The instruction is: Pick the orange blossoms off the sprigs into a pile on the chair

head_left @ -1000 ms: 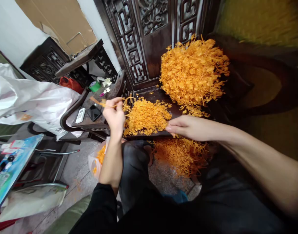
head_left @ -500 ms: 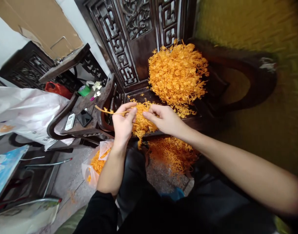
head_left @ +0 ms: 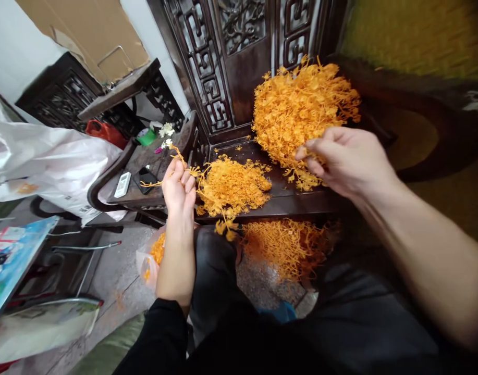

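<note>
My left hand [head_left: 179,185] is closed around an orange artificial flower stem [head_left: 177,152], whose thin ends stick out above and to the left of the fingers. To its right, a small heap of orange plastic flower pieces [head_left: 234,185] lies on the dark wooden seat [head_left: 289,203]. My right hand [head_left: 348,161] is at the lower right of a larger mound of orange plastic flowers [head_left: 297,109]. Its fingers are pinched together, and what they hold, if anything, cannot be made out against the orange behind.
Below the seat edge is a pile of orange stems [head_left: 285,245]. A clear plastic bag [head_left: 147,263] with orange pieces stands on the floor at left. The side table [head_left: 160,166] carries a black item, a white box [head_left: 122,185] and green tape [head_left: 146,136]. Carved wood rises behind.
My hands have moved apart: the right went right to the large mound, the left slightly left with the stem. The small heap is now uncovered, and the view has shifted a little.
</note>
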Motion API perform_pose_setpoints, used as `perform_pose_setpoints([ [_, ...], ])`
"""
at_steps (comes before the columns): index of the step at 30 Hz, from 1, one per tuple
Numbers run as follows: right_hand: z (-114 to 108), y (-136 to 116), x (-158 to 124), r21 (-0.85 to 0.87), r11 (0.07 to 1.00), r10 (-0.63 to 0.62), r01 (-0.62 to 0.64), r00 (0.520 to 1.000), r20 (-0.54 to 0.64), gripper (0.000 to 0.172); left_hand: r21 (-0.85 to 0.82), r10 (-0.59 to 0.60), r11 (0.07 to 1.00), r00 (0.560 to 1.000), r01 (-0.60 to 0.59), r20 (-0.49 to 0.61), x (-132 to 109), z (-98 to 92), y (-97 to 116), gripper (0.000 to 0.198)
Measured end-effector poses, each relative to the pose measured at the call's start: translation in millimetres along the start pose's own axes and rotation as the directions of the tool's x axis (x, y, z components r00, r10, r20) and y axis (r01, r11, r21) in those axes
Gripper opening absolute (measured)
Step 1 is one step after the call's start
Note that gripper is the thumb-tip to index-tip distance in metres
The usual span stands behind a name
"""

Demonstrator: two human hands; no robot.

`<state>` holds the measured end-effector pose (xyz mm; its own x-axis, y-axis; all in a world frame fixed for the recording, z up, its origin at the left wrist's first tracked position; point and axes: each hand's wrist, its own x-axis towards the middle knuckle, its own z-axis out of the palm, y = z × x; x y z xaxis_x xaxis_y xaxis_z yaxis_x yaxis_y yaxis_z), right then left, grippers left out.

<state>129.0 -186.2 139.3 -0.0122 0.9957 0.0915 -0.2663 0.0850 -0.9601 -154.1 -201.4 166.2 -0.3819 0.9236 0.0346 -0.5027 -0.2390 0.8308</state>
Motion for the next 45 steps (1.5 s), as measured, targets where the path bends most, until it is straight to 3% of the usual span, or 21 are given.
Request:
perform_pose_setpoints([
  [2,-2.6,0.3,2.8,-0.019,1.000,0.017,-0.017,1.000,0.001,0.041,-0.017,-0.063,0.998,0.996,0.064,0.064,-5.5,4.2,-0.9,0.018],
  [4,3.3,4.3,1.3,-0.075,0.995,0.083,-0.073,0.985,0.150,0.035,0.008,-0.132,0.991,0.981,0.132,0.139,-14.8,11.9,-6.6,0.014],
  [6,15.9,9.2,-3.3,-0.150,0.986,0.112,-0.065,0.940,0.323,0.032,0.060,-0.179,0.984,0.966,0.171,0.188,-25.6,20.8,-15.0,0.012],
  [9,38.6,12.3,-12.1,-0.329,0.930,0.007,0.162,0.890,0.457,0.034,0.150,-0.204,0.974,0.951,0.172,0.234,-37.3,30.8,-27.8,0.017],
  [12,53.5,7.4,-21.1,-0.520,0.758,-0.114,0.395,0.864,0.490,0.031,0.198,-0.149,0.975,0.958,0.101,0.246,-40.0,34.2,-35.9,0.023],
  [15,55.7,-2.0,-28.8,-0.548,0.682,-0.175,0.483,0.836,0.519,0.034,0.203,-0.081,0.979,0.970,0.033,0.231,-37.4,34.4,-38.7,0.023],
  [19,51.7,-12.0,-35.9,-0.547,0.727,-0.095,0.414,0.850,0.518,0.032,0.194,-0.076,0.980,0.969,0.030,0.233,-26.9,33.6,-37.9,0.019],
  [25,41.5,-8.4,-39.0,-0.527,0.813,0.073,0.249,0.854,0.515,0.029,0.020,-0.030,0.999,0.993,0.028,0.110,-1.8,23.3,-21.3,0.013],
  [30,15.1,12.7,-15.2,-0.449,0.894,0.154,-0.009,0.945,0.289,0.018,0.131,-0.034,0.991,0.977,0.006,0.213,-9.9,21.9,-11.4,0.006],
  [32,8.7,17.6,-8.7,-0.360,0.930,0.182,-0.074,0.943,0.277,0.019,0.122,-0.021,0.993,0.967,-0.010,0.255,-14.6,22.3,-9.0,0.010],
  [35,11.2,20.4,-8.9,-0.259,0.957,0.223,-0.130,0.900,0.374,0.023,0.111,-0.020,0.994,0.956,-0.013,0.293,-18.1,22.2,-6.4,0.018],
  [36,14.8,21.1,-10.9,-0.247,0.960,0.224,-0.128,0.882,0.413,0.023,0.113,-0.018,0.993,0.956,-0.016,0.294,-18.7,22.3,-6.0,0.020],
  [40,32.6,24.7,-18.9,-0.300,0.953,0.204,-0.034,0.806,0.556,0.055,0.120,-0.010,0.992,0.956,-0.026,0.294,-21.1,24.8,-6.2,0.020],
  [45,39.2,24.0,-15.7,-0.398,0.885,0.016,0.241,0.839,0.544,0.051,0.093,-0.042,0.996,0.951,0.014,0.307,-22.5,24.3,-3.6,0.006],
])
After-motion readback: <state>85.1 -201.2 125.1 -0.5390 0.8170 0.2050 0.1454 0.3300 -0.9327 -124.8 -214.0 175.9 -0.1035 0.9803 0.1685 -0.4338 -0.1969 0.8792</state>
